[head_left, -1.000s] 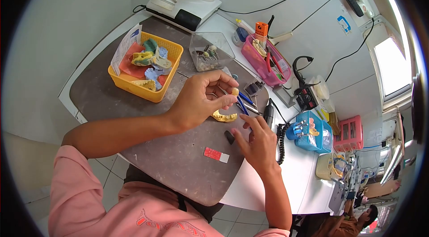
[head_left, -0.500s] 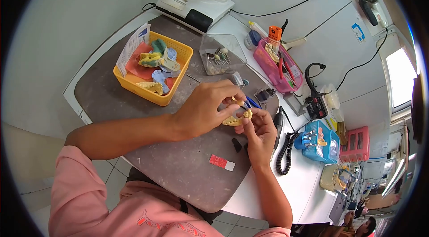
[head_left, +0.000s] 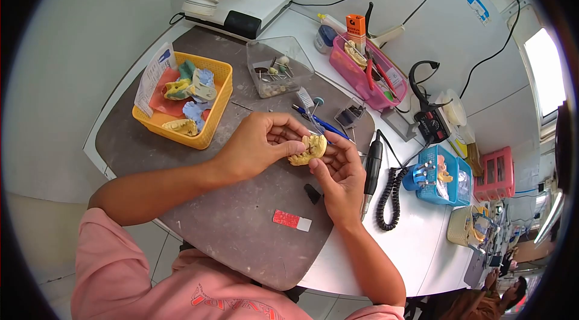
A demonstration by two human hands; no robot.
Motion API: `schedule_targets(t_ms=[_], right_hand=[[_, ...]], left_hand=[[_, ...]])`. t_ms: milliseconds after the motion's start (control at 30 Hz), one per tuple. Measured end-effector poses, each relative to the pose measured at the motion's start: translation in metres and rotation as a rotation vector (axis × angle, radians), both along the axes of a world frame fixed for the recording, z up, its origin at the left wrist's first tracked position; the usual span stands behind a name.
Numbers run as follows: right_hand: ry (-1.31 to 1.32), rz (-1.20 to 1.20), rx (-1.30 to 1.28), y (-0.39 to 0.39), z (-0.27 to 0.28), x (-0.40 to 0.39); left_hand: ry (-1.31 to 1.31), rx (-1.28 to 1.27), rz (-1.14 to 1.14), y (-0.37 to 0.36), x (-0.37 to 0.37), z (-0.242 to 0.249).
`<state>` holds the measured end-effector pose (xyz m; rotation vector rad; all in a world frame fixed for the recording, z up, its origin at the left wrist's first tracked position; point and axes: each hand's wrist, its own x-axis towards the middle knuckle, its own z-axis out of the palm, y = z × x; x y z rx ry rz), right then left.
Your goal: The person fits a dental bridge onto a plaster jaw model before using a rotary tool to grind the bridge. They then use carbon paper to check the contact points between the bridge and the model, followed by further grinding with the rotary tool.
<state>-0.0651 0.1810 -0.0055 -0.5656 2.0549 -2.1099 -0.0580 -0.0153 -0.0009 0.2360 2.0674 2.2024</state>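
Between my two hands, above the grey-brown mat, is a yellow dental cast (head_left: 309,151) with teeth along its edge. My left hand (head_left: 256,146) reaches in from the left, its thumb and fingers closed on the cast's left side. On the right, my right hand (head_left: 341,176) grips the cast's other side with thumb and fingertips. Just behind the hands lie a blue pen (head_left: 322,122) and a brush with white bristles (head_left: 305,98). A red and white piece (head_left: 292,220) and a small black piece (head_left: 312,194) rest on the mat nearer my body.
A yellow basket (head_left: 208,131) with casts stands left. Behind are a clear box (head_left: 279,88), a white hose unit (head_left: 280,1) and a pink basket (head_left: 374,98). A black handpiece (head_left: 374,163), coiled cord (head_left: 389,205) and blue basket (head_left: 435,193) are right. A person (head_left: 482,305) is far right.
My hands now hold the cast together as one piece in view; before, it was partly hidden, with a small piece pinched above it in my left hand. The view has shifted.
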Motion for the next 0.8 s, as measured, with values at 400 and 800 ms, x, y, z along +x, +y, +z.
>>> schedule_targets(t_ms=[400,800], right_hand=[[-0.048,-0.044,0.021,0.0001,0.0001,0.0027],[-0.031,-0.057,0.024,-0.0007,-0.001,0.0024]], left_hand=[[-0.015,0.057,-0.03,0.0015,-0.0002,-0.0027],[-0.01,0.067,-0.039,0.0017,0.0013,-0.0037]])
